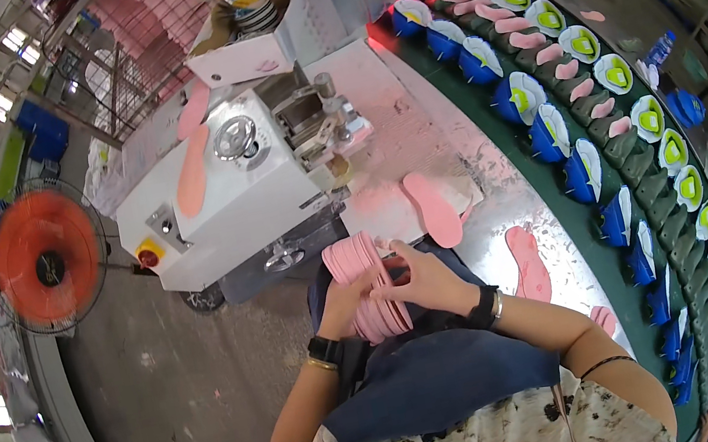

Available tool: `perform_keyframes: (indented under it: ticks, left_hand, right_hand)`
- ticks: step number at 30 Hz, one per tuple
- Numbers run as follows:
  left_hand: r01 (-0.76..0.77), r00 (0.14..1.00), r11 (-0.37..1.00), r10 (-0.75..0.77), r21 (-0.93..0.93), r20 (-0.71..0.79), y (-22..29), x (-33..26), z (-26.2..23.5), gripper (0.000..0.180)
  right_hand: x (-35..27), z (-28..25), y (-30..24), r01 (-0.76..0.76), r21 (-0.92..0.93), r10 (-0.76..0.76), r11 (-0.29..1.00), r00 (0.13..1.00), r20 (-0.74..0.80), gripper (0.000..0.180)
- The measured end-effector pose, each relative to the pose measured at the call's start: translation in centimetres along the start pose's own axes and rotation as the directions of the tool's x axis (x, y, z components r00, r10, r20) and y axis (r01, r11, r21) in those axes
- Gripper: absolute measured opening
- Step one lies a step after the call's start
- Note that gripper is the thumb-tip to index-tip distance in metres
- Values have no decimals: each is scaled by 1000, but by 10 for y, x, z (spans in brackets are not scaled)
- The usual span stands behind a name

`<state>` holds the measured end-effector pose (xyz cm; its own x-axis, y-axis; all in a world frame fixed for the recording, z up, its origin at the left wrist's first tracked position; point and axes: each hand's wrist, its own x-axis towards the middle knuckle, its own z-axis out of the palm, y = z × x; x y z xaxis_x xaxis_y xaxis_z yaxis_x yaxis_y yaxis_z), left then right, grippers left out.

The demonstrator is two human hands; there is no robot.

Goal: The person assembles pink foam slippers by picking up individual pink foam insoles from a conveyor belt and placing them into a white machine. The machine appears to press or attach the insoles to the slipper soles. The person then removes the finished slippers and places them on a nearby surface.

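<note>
A stack of several pink shoe insoles [361, 269] stands on edge in front of my lap. My left hand [342, 303] grips the stack from the left side. My right hand [422, 279] closes over its right side, fingers on the top edges. Both wrists wear dark bands. Just beyond my hands a single pink insole [433, 207] lies flat on the white worktable [414, 130], and another pink insole [528, 262] lies to the right of my right forearm.
A white machine [220, 188] with a handwheel and a pink insole on top stands at the left of the table. A green conveyor [637, 161] curves past on the right, carrying blue shoe uppers and pink insoles. An orange fan [45, 256] stands on the left.
</note>
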<state>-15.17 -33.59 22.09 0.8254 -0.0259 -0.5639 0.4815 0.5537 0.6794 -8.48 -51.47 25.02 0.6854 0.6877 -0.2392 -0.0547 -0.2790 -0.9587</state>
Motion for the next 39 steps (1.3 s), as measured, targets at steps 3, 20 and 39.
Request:
perform_keyframes:
  ticks: [3,20,39]
  left_hand:
    - [41,996,998,-36,53,-84,0,-1,-11,35]
    - [98,982,987,-117,-130,-150,0,-31,-42,39]
    - [67,988,956,-104,-284,-116,-35,-34,-62,36]
  right_hand:
    - [0,1,-2,-6,52,7,999,1000,-18,82]
    - [78,-58,40,142,419,41,897,917,-398,43]
    - [170,-116,0,-118,-324,-137,938,734,-665,34]
